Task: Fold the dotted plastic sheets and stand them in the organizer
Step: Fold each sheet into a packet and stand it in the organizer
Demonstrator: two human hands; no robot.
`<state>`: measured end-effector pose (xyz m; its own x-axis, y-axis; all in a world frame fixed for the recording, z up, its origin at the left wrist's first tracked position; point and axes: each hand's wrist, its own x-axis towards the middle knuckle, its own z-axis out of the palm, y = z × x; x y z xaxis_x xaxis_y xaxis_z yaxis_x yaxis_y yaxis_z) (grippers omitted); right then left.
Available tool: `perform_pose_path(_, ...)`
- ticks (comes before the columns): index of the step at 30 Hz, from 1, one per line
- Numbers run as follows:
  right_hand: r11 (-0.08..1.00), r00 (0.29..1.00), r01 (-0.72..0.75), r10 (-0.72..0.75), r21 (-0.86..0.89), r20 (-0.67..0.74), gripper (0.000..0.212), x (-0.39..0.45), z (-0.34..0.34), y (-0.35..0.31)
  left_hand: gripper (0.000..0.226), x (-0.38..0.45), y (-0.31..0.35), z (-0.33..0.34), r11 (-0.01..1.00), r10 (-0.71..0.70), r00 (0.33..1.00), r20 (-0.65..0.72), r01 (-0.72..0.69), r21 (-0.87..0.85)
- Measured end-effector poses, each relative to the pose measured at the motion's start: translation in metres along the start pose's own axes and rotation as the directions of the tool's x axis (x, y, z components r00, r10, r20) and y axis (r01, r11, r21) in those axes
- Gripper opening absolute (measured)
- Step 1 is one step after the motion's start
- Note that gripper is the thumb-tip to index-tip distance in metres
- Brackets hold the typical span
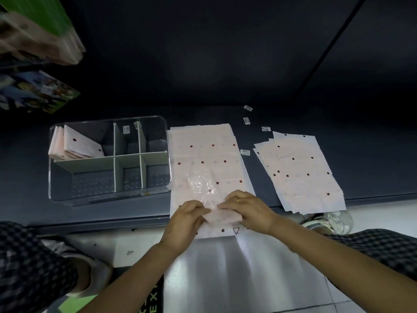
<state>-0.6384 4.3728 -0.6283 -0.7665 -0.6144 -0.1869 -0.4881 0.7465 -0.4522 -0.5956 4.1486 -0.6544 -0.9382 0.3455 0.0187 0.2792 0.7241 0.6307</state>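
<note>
Dark shelf (33, 177), organizer (108, 193) (folded sheets (76, 144) inside)

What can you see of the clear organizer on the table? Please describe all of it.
The organizer is a clear plastic box with rounded corners, open at the top, resting flat on the dark table left of the spread sheets. Pale dividers split it into six compartments. Folded dotted sheets stand leaning in the far-left compartment; the others look empty. Neither hand touches it.
</note>
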Motion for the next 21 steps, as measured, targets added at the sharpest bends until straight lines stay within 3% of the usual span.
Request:
perform_pose_path(2, 0.973, 0.985, -0.169, 0.164, 0.159, 0.046, 0.023, 0.015, -0.001, -0.006, 0.011, -0.001, 0.000, 0.002, 0.989, -0.148, 0.985, -0.085, 0.146, -0.035)
perform_pose_path(4, 0.884, 0.949, -0.312, 0.306, 0.349, 0.074, 0.018, 0.030, -0.002, -0.013, 0.016, -0.002, 0.001, 0.006, 0.946, -0.323, 0.933, -0.161, 0.312, -0.089)
perform_pose_path(6, 0.783, 0.909, -0.395, 0.409, 0.480, 0.080, 0.030, 0.040, -0.003, -0.016, 0.013, -0.001, 0.006, 0.007, 0.893, -0.447, 0.870, -0.207, 0.422, -0.155)
perform_pose_path(8, 0.760, 0.879, -0.451, 0.469, 0.469, 0.086, 0.046, 0.048, -0.002, -0.016, 0.015, -0.002, 0.011, 0.008, 0.876, -0.481, 0.836, -0.264, 0.447, -0.180)
perform_pose_path(11, 0.773, 0.856, -0.499, 0.511, 0.392, 0.082, 0.050, 0.059, -0.001, -0.019, 0.023, -0.006, 0.018, 0.006, 0.946, -0.318, 0.895, -0.312, 0.323, -0.036)
perform_pose_path(13, 0.771, 0.844, -0.519, 0.530, 0.368, 0.082, 0.051, 0.064, 0.000, -0.020, 0.034, -0.009, 0.019, 0.006, 0.985, -0.088, 0.973, -0.211, 0.117, 0.130)
perform_pose_path(15, 0.761, 0.828, -0.542, 0.556, 0.355, 0.071, 0.052, 0.069, 0.001, -0.020, 0.051, -0.012, 0.016, 0.007, 0.947, 0.080, 0.995, -0.057, -0.058, 0.316)
perform_pose_path(18, 0.743, 0.800, -0.574, 0.599, 0.344, 0.041, 0.050, 0.072, 0.003, -0.023, 0.068, -0.014, 0.006, 0.005, 0.878, 0.030, 0.995, 0.092, -0.070, 0.474)
perform_pose_path(21, 0.715, 0.753, -0.588, 0.655, 0.378, -0.069, 0.030, 0.068, 0.012, -0.027, 0.075, -0.015, -0.008, 0.004, 0.851, 0.009, 0.973, 0.230, -0.128, 0.510)
